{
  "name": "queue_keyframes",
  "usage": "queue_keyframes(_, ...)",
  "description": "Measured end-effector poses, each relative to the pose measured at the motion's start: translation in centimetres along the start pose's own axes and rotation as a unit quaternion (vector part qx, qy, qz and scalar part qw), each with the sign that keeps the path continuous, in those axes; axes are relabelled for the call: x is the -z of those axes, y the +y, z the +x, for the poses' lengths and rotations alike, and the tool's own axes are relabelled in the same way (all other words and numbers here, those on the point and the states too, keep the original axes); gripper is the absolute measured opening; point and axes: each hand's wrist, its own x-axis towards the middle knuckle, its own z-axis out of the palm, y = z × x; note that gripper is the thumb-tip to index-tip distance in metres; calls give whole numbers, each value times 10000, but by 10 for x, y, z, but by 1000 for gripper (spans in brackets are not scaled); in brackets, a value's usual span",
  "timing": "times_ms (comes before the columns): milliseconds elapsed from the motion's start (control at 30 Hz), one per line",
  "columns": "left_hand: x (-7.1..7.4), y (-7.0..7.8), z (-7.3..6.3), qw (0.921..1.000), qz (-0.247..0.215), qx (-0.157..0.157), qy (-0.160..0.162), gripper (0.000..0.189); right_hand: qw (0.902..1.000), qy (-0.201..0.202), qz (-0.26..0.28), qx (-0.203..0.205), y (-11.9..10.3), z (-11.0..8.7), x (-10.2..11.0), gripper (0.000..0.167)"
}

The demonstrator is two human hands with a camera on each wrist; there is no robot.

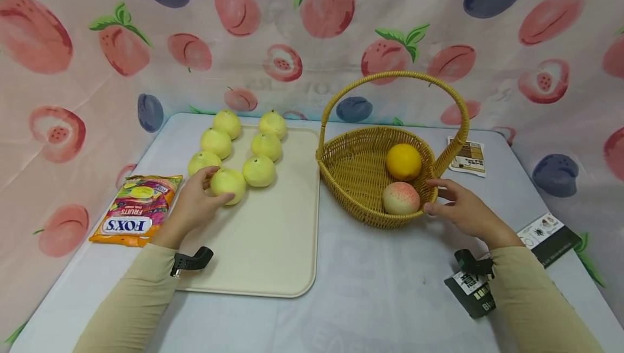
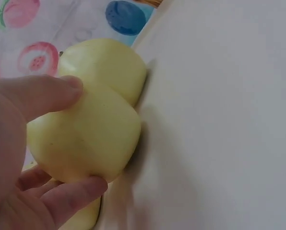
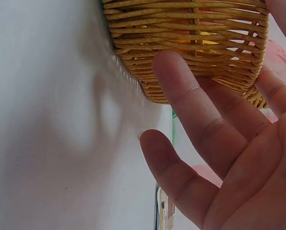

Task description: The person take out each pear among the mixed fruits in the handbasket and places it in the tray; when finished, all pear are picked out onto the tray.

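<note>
My left hand (image 1: 195, 196) holds a pale yellow-green round fruit (image 1: 228, 185) between thumb and fingers, over the beige tray (image 1: 278, 244). In the left wrist view the thumb lies on top of this fruit (image 2: 90, 134) and the fingers beneath it, with another like it behind. Several matching fruits stand in two rows beyond the hand. At the right end of a wicker basket (image 1: 341, 188), my right hand (image 1: 463, 209) touches the rim. Its fingers (image 3: 196, 115) are spread along the woven wall. Inside the basket lie an orange-yellow fruit (image 1: 403, 162) and a pinkish peach (image 1: 401, 198).
A bag of FOX'S fruit candy (image 1: 138, 209) lies left of the tray. Behind the basket's right end is a small brown-and-white packet (image 1: 467, 156). Two dark printed cards, one by the right wrist (image 1: 470, 293) and one farther right (image 1: 551, 239), lie partly under the arm. The basket's tall handle (image 1: 395, 74) arches upward.
</note>
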Motion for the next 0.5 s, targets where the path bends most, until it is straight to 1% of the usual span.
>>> queue_keyframes(100,-2,0,-1,9999,-130,-36,44,81,10000,-3,12,8,0,1,0,75)
queue_keyframes(200,-3,0,-2,9998,11,-144,140,80,10000,-14,30,-11,1,1,0,76)
queue_keyframes(333,-2,1,-5,9986,334,-313,279,77,10000,-18,50,-20,2,1,-1,77)
queue_keyframes(500,-2,2,-8,9973,397,-464,415,70,10000,-12,58,0,2,1,-1,76)
